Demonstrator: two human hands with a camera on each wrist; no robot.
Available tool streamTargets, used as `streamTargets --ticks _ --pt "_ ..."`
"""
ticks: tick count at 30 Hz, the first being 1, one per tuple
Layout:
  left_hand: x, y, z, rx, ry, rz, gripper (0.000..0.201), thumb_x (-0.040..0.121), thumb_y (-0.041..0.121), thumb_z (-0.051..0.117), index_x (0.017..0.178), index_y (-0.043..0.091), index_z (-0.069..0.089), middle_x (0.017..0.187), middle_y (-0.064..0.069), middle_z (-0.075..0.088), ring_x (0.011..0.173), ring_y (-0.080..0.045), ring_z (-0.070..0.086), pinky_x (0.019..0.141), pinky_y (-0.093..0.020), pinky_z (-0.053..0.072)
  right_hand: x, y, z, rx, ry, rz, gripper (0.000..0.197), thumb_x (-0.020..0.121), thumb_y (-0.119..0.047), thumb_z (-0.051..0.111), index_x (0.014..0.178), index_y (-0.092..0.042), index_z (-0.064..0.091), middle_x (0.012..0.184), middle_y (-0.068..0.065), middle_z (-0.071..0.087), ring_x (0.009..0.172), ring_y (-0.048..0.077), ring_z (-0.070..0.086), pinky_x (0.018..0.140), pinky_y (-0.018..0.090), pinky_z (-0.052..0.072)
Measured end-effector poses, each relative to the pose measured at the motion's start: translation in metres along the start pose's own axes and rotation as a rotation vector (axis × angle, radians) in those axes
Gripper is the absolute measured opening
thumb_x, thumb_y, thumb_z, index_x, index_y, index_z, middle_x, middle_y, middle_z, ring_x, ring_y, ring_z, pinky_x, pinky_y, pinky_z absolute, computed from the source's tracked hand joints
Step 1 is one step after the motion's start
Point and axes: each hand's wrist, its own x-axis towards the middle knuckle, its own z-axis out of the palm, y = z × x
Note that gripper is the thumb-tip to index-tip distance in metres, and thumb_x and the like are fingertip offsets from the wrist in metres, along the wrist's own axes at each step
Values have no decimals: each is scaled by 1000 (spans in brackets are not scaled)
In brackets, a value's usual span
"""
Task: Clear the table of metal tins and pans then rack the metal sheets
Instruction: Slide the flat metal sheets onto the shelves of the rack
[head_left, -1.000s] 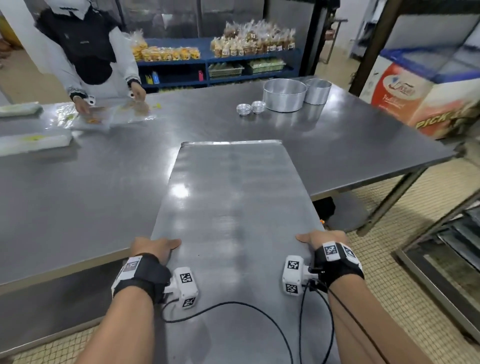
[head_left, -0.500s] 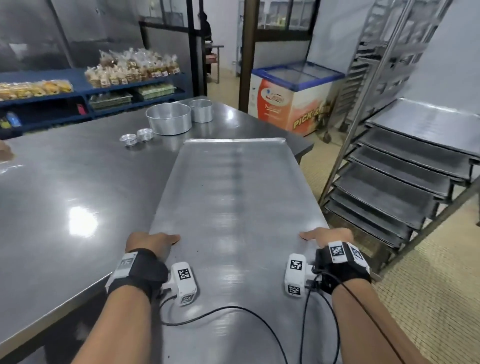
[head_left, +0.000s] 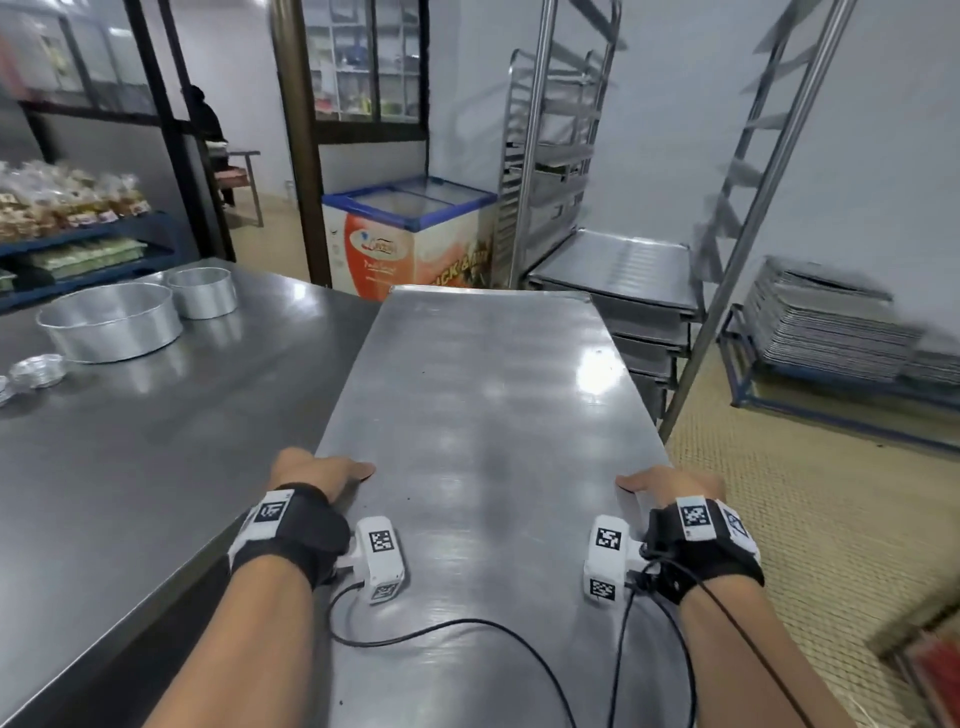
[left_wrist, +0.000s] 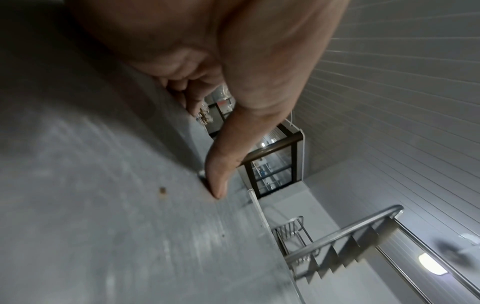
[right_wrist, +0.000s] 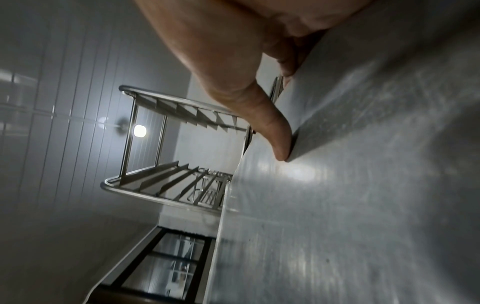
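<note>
Both the left hand (head_left: 317, 470) and right hand (head_left: 670, 483) are gripping the metal sheet (head_left: 488, 415), now swinging off the bench (head_left: 130, 441) toward the rack (head_left: 613, 291) ahead.

Silver metal sheet (head_left: 488, 415); grey table (head_left: 156, 441); blue-rimmed freezer (head_left: 410, 228)

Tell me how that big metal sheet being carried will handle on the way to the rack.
The metal sheet probably stays stiff: it spans flat beyond both hands without sagging. Held at one end, it is likely front-heavy and may dip. Its shiny surface looks slippery, so thumbs on top with fingers beneath seem wise.
</note>
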Motion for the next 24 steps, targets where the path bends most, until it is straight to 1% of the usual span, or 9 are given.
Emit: streamTargets --ticks 3,5,8,10,12,15,20,22,24 --pt "2 24 31 7 -41 55 48 59 20 95 76 6 52 84 -14 68 83 -34 69 84 -45 58 13 -4 -21 40 54 29 44 62 -8 90 95 5 65 92 19 69 82 38 70 80 54 58" --pt "5 39 50 27 -81 81 48 56 22 96 79 4 57 87 -16 71 82 -34 71 82 -44 59 23 -7 -33 62 72 40 46 62 -10 91 98 6 67 93 20 71 84 38 70 82 53 58" --pt "19 61 78 26 -146 110 63 39 26 97 91 4 68 87 -13 74 77 -32 73 81 -44 60 39 -13 -45 97 114 52 50 61 -10 91 101 7 67 97 20 71 86 37 70 83 48 58" --pt "34 76 99 26 -181 123 73 30 29 95 93 6 69 87 -13 75 75 -33 74 81 -48 61 51 -20 -49 130 151 48 49 62 -7 90 101 8 66 96 20 70 81 34 68 77 43 58" --pt "45 92 116 26 -212 143 71 32 28 96 93 6 66 86 -13 75 75 -34 74 81 -50 60 63 -27 -47 170 191 42 47 60 -5 89 98 8 65 90 19 70 74 33 68 70 41 58" --pt "60 120 138 44 -234 181 57 43 24 95 85 9 60 86 -13 73 77 -34 73 83 -50 60 82 -39 -38 218 241 53 48 54 -6 89 93 8 64 83 24 70 71 38 70 68 47 59" --pt "100 160 172 80 -273 228 50 54 22 94 85 6 58 88 -13 72 78 -33 71 83 -46 59 116 -71 -20 259 298 73 52 56 -5 90 99 8 65 87 21 70 73 33 69 70 42 58" --pt "116 175 184 90 -281 244 54 55 22 95 88 4 56 92 -15 70 84 -33 70 85 -45 58 128 -84 -12 270 308 82 51 56 -5 90 99 9 65 89 20 70 75 32 69 74 44 59" --pt "132 188 196 90 -289 259 64 48 25 96 93 0 58 95 -16 71 87 -33 70 86 -46 59 140 -96 -4 256 313 83 39 61 -3 88 91 8 66 83 18 69 72 30 67 76 41 58"
